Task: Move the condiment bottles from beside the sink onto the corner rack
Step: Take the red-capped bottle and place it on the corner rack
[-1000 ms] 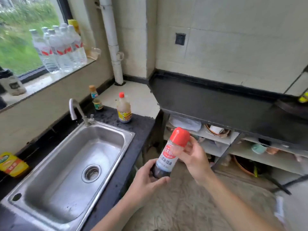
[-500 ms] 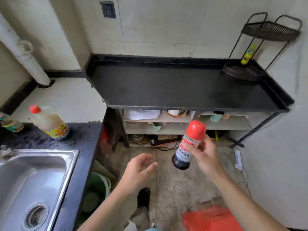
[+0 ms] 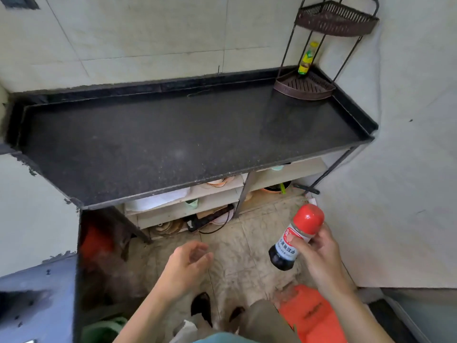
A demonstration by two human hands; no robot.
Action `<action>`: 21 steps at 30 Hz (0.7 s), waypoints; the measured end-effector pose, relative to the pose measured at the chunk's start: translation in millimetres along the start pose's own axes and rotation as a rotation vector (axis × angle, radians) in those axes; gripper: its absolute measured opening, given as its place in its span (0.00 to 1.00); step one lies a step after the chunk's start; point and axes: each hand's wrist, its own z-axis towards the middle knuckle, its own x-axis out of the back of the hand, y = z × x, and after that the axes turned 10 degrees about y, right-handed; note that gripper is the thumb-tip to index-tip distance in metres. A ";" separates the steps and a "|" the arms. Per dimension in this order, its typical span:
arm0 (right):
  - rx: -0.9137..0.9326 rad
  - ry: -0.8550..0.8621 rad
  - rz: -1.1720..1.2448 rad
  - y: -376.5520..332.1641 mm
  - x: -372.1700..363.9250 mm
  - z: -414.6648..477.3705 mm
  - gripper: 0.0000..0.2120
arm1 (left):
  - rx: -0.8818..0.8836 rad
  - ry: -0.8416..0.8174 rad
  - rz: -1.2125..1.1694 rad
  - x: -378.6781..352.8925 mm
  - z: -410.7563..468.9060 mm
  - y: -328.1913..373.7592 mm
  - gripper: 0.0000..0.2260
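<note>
My right hand point(image 3: 319, 256) grips a dark sauce bottle point(image 3: 294, 240) with a red cap and a white label, held tilted over the floor. To its left my left hand point(image 3: 188, 266) hangs free, fingers loosely curled and holding nothing. The brown two-tier corner rack point(image 3: 305, 89) stands at the back right corner of the black counter point(image 3: 173, 142). A small yellow-green bottle point(image 3: 306, 59) stands on the rack's lower tier. Its upper tier point(image 3: 337, 19) holds nothing that I can see. The sink and the other bottles are out of view.
Open shelves point(image 3: 217, 201) under the counter hold bowls and a white cloth. A red plastic object point(image 3: 312, 315) lies on the floor by my right leg. A white wall point(image 3: 408, 169) closes the right side. The sink counter's edge point(image 3: 37, 293) shows at lower left.
My view has swung right and closer to the black counter; the sink and its bottles have left the frame. My left hand let go of the sauce bottle, which my right hand carried right.
</note>
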 end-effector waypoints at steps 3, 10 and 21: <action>-0.029 0.069 -0.001 0.8 7.6 23.5 0.17 | -0.013 -0.047 0.022 -11.6 30.6 22.8 0.06; -0.071 0.193 0.044 1.2 30.1 119.4 0.21 | -0.024 -0.138 0.119 -61.4 105.8 86.2 0.05; 0.025 0.129 -0.007 -60.4 48.5 317.3 0.16 | -0.107 -0.149 0.101 -136.8 195.8 217.7 0.03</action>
